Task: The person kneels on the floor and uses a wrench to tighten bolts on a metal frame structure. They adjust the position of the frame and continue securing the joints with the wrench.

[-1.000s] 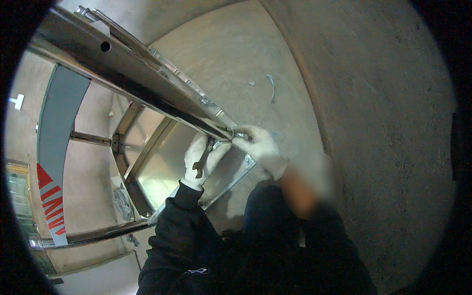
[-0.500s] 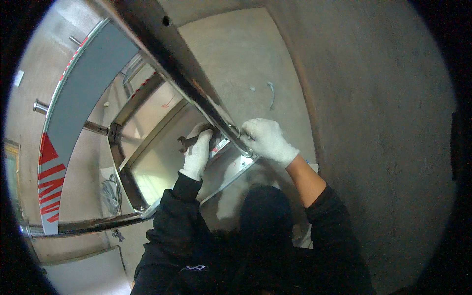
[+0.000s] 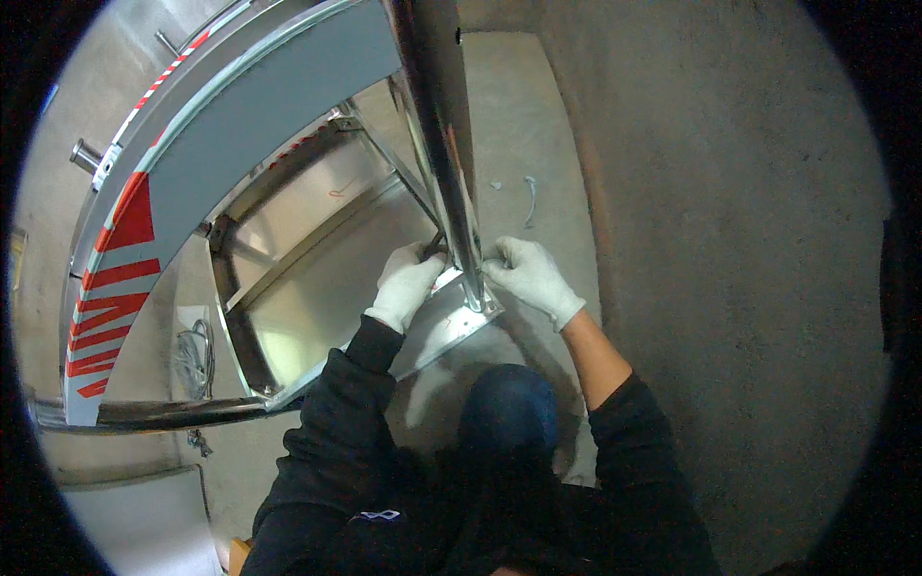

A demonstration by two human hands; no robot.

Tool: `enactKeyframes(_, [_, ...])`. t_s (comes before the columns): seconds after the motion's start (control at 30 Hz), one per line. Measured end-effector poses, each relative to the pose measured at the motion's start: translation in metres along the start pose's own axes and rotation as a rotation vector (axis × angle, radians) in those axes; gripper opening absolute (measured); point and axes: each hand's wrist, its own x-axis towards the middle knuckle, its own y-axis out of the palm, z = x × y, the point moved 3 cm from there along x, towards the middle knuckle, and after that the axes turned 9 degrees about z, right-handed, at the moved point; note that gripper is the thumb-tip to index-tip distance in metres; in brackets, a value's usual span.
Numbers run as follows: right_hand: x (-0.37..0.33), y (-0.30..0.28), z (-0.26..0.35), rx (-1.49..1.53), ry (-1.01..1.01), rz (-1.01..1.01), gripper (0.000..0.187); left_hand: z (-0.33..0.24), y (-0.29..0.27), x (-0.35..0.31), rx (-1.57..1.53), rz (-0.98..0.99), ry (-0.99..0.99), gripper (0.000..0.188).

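My left hand (image 3: 408, 286), in a white glove, is closed around a dark metal wrench (image 3: 433, 247). Only a short piece of the tool shows beyond the fingers, close to the left side of a shiny metal post (image 3: 447, 182). On the post's right side is my gloved right hand (image 3: 526, 276), its fingers bent in against the metal. Whatever those fingertips pinch is hidden. Just below both hands, the post's lower end meets a metal plate (image 3: 451, 322) with bolt holes at its corner.
A curved grey panel (image 3: 259, 115) with red stripes spans the frame's upper left. A flat metal sheet (image 3: 327, 259) lies within the frame. Coiled cable (image 3: 195, 360) rests at left, and a dark wall (image 3: 730, 240) rises at right. A thin strip (image 3: 530, 202) lies on the floor.
The view has turned, so the post now stands more upright. My left hand has brought the wrench in against the post; its forked end no longer shows. My right hand stays beside the post.
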Motion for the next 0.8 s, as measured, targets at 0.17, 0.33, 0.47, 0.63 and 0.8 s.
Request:
enactKeyframes(0.17, [-0.003, 0.0, -0.003, -0.101, -0.127, -0.093, 0.024, -0.005, 0.002, 0.002, 0.024, 0.07, 0.001, 0.037])
enactKeyframes(0.33, [-0.004, 0.005, 0.008, -0.196, -0.059, -0.037, 0.025, 0.017, -0.001, 0.015, 0.015, 0.112, 0.027, 0.04])
enactKeyframes(0.47, [-0.007, 0.002, 0.009, -0.192, -0.034, -0.055, 0.025, 0.01, 0.0, 0.019, 0.199, 0.081, -0.054, 0.044])
enactKeyframes(0.63, [-0.012, 0.01, -0.005, 0.075, -0.06, -0.135, 0.026, 0.006, -0.001, 0.017, 0.051, 0.048, -0.071, 0.045])
enactKeyframes(0.8, [-0.008, 0.012, 0.005, 0.026, -0.033, -0.12, 0.026, 0.016, -0.007, 0.015, -0.034, 0.123, 0.069, 0.038])
